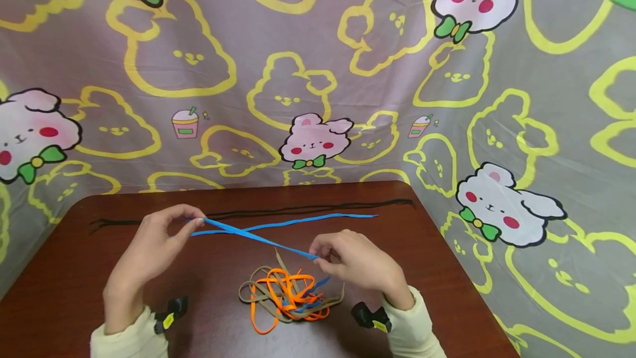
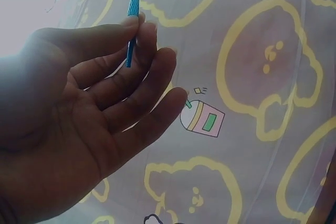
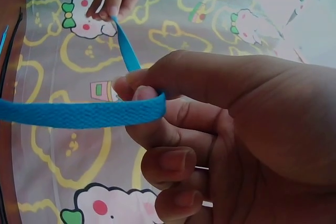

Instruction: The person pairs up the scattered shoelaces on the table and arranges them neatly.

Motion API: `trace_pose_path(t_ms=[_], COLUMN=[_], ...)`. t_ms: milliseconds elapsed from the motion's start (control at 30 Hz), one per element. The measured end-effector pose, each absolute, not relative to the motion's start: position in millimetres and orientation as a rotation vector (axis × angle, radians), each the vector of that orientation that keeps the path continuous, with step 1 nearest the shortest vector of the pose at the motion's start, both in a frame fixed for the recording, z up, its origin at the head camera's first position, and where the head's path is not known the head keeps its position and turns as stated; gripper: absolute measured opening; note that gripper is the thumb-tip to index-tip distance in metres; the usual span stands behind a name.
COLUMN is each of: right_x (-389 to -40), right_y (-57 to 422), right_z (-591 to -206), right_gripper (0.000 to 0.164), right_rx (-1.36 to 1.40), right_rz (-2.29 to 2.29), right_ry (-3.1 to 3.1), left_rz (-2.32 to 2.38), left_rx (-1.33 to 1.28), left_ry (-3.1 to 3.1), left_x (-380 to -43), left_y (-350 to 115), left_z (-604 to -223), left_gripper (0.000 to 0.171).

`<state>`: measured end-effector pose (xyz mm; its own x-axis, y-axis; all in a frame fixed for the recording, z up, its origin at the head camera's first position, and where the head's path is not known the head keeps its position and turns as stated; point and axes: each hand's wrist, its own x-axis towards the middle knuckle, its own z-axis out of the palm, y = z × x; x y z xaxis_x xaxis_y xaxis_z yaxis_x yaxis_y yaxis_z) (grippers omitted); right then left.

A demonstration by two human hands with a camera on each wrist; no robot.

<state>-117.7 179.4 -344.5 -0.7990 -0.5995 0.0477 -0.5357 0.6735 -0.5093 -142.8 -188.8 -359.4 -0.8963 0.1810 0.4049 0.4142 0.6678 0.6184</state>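
A flat blue shoelace [image 1: 248,235] is stretched between both hands above the table. My left hand [image 1: 155,242] pinches it close to one end between thumb and forefinger; in the left wrist view a short tip of the lace [image 2: 130,51] sticks out past the fingers. My right hand [image 1: 355,258] pinches the lace further along, and in the right wrist view the lace [image 3: 84,114] bends round the fingers and runs off to the left. Below the hands lies a tangled pile of orange laces [image 1: 263,327] and brown laces [image 1: 244,291], with some blue among them.
Behind the hands, another blue lace [image 1: 318,218] lies stretched across the table [image 1: 199,291]. Black laces [image 1: 298,210] lie lengthwise near the back edge. A patterned curtain [image 1: 248,32] hangs around the table's back and right side.
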Motion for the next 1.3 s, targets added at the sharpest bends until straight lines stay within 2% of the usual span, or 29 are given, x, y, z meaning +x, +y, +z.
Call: trace_pose_path(t_ms=[367,533,1300], right_x=[-120.0,-122.7,-128.9], right_y=[188.8,192.8,203.5], right_z=[-347.7,-347.5,-345.1], right_gripper=[0.009,0.003,0.004], right_rx=[-0.927,-0.931,-0.854], right_rz=[-0.812,-0.812,-0.785], right_ry=[2.762,2.763,2.731], left_rz=[-1.006,-0.986,-0.846], left_rx=[-0.453,-0.452,-0.494], left_ry=[-2.617,-2.624,-2.509], left_x=[-142.2,-143.0,-132.9], left_y=[-199.2,-204.8,-236.0], left_z=[-358.1,-359.8,-390.4], left_gripper=[0.002,0.003,0.017])
